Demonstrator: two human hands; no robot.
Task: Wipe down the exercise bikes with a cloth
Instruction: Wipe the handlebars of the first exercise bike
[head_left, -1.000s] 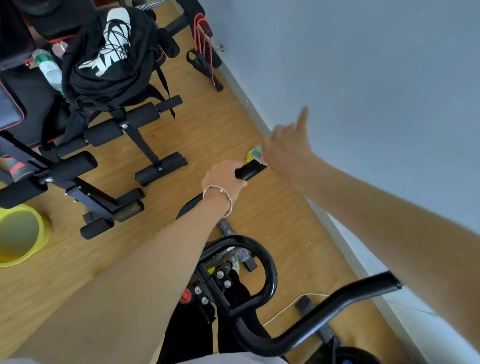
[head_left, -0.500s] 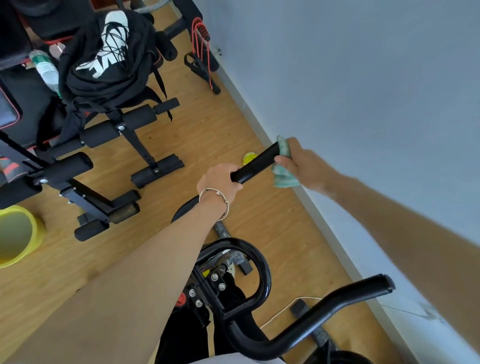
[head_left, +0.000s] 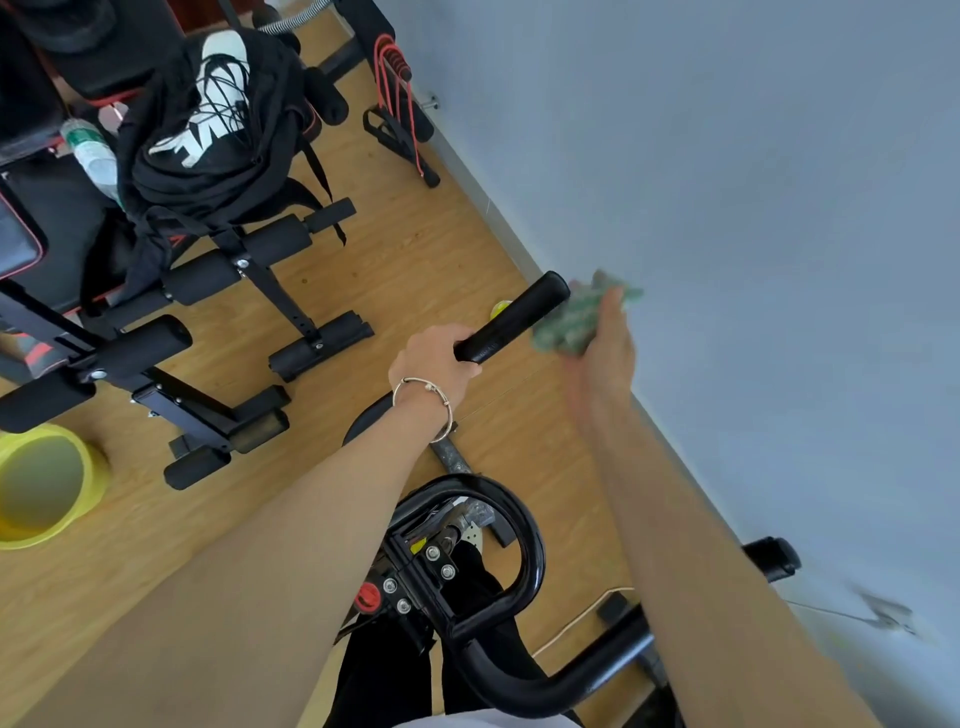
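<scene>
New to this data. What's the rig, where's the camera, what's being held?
No robot here: a person works bare-handed. The single view comes from a wide-angle camera worn on their head, looking forward and down, so both forearms reach in from below. The left hand grips the black handlebar of an exercise bike. The right hand holds a green cloth beside the handlebar's end; it is blurred, so contact is unclear. On the wooden floor stand a workout bench, with a black bag on it, and a yellow bucket.

Bright, even daylight, soft shadows; wide-angle bending at the edges; right hand (head_left: 602, 358) and cloth (head_left: 576, 319) motion-blurred at centre right.
</scene>
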